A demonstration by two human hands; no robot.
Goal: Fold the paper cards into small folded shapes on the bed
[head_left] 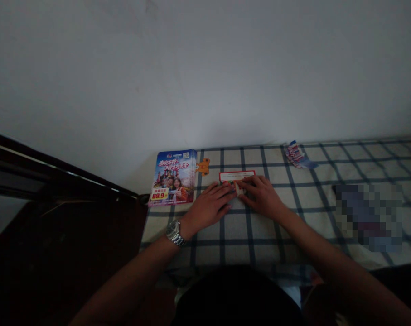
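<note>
My left hand, with a metal watch on its wrist, lies on a checked cloth, fingers stretched toward a folded paper. My right hand rests beside it, fingertips pressed down on the same folded paper, a white strip with a red border. Both hands touch the paper; the part under the fingers is hidden.
A stack of colourful flyers lies left of the hands, and a small orange paper shape sits beside it. Folded coloured papers lie at the back right. A white wall stands behind; a dark wooden frame lies left.
</note>
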